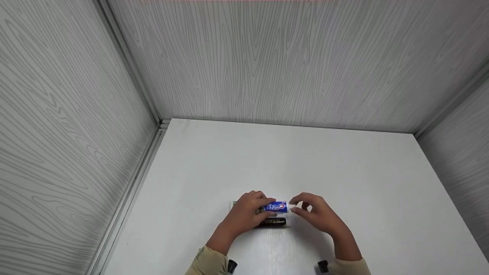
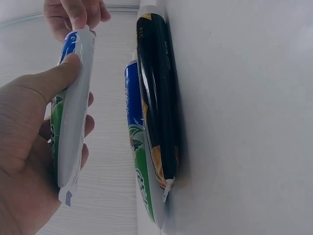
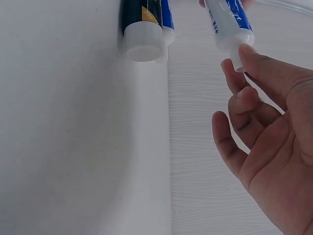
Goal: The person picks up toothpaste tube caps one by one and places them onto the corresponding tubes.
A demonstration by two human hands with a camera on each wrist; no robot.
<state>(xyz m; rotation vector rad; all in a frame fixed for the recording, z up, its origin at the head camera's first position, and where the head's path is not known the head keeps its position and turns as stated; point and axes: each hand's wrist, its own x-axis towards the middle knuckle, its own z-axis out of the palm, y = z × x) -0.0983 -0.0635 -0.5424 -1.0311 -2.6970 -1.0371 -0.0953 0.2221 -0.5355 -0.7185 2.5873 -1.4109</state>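
My left hand (image 1: 246, 212) grips a blue, green and white toothpaste tube (image 2: 73, 112), thumb on one face and fingers round the other side. It is held up off the table, its white cap (image 3: 236, 61) toward the right. At that cap, the thumb and forefinger of my right hand (image 3: 274, 112) pinch it; the other fingers are loosely bent. Below the held tube, a black toothpaste tube (image 2: 156, 88) with gold marks and a white cap lies on the table. A second blue and green tube (image 2: 131, 98) lies right beside the black one, partly hidden by it.
The white tabletop (image 1: 290, 160) extends around the hands. Grey wood-grain panels stand behind it (image 1: 267, 65) and along its left (image 1: 68, 133) and right sides. Both sleeves come in from the near edge.
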